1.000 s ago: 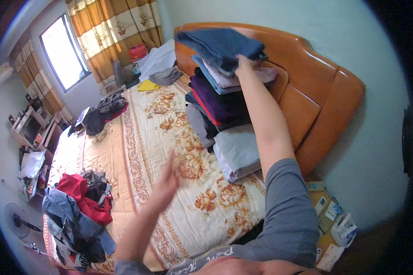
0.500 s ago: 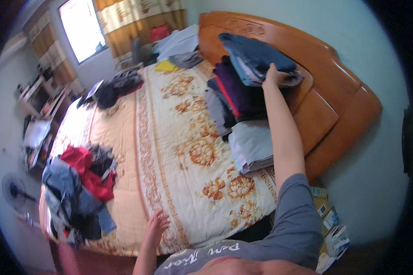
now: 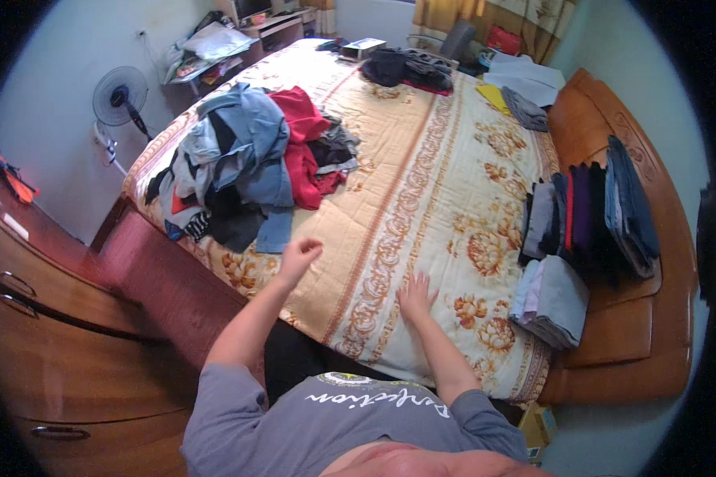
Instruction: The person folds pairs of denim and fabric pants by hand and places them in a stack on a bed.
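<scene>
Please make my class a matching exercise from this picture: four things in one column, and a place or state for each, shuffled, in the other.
Things
1. Fan
2. Folded clothes
3. Big heap
4. Right hand

Places or states
A. fingers spread over the bed
B. jumbled, red and blue
C. round, off the bed
D. beside the headboard

Pairs
1-C, 2-D, 3-B, 4-A

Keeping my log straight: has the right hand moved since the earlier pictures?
Yes, the right hand has moved away from the headboard, out over the bed.
</scene>
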